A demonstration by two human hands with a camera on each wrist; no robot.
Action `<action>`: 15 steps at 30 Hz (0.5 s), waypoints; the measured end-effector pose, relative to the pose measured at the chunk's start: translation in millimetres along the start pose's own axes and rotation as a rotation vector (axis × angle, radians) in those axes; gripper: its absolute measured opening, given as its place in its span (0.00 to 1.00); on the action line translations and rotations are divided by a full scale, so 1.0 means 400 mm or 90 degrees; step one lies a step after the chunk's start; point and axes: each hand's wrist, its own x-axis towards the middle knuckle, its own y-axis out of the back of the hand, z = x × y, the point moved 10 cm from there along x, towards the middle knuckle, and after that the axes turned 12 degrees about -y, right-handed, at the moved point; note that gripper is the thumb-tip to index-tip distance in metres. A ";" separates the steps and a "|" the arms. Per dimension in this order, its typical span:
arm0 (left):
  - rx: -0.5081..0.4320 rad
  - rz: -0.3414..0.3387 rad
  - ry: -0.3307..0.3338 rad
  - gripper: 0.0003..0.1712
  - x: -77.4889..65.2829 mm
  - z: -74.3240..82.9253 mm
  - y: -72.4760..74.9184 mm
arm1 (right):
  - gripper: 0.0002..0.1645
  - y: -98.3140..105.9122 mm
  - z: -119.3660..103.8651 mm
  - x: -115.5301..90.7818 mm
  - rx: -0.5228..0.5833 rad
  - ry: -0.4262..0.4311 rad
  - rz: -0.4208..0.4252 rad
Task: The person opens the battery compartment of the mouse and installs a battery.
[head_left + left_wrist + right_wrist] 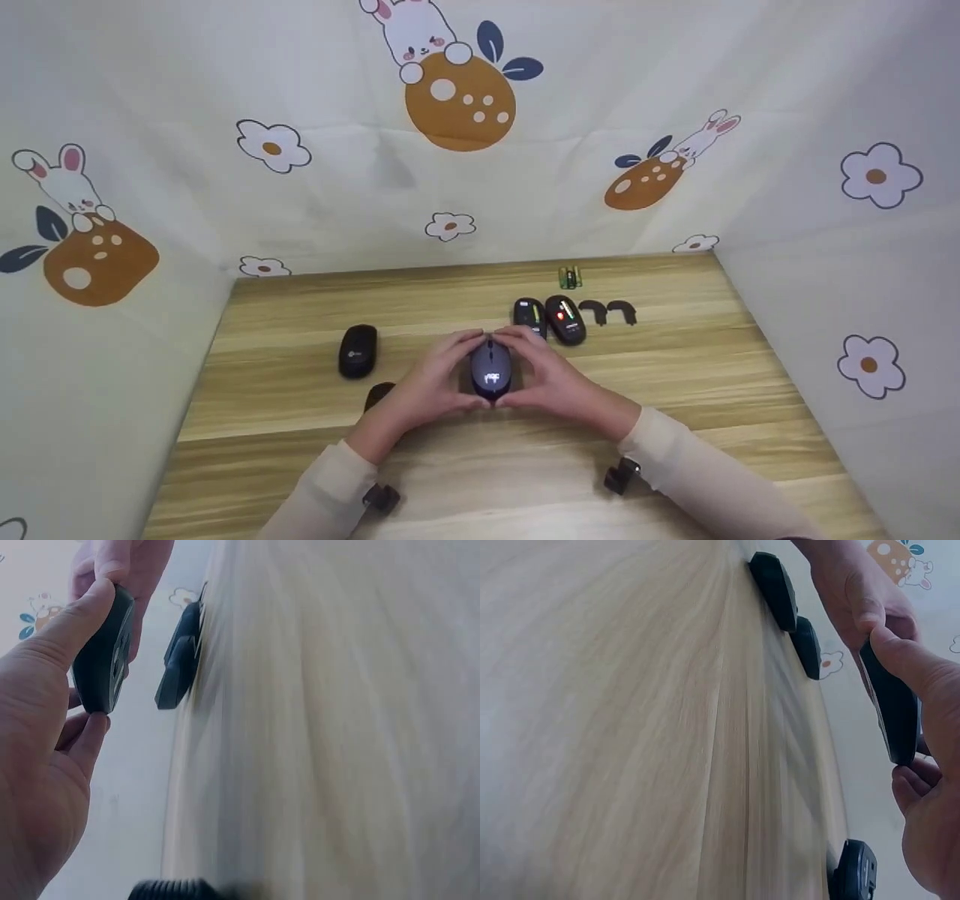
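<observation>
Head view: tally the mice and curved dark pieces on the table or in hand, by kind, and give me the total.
Computer mice: 5, one partly hidden
Curved dark pieces: 2
Total: 7

Pale lettering (492,377) on the rear of the dark grey mouse (490,362), recorded in the head view, appears to read "AOC"; its edges are blurred. The black mouse (358,351) at left carries a small light logo (355,353), not legible. The left upturned mouse (527,318) and right upturned mouse (565,321) each bear pale print and a yellow-green strip, the wording too small to read.
</observation>
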 end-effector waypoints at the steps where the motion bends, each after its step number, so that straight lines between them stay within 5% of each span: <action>1: -0.003 0.000 0.001 0.61 0.000 0.002 -0.004 | 0.62 0.003 0.000 -0.004 -0.004 0.003 0.001; 15: -0.029 0.032 -0.041 0.60 0.000 0.038 -0.034 | 0.61 0.030 -0.009 -0.060 -0.012 0.056 -0.003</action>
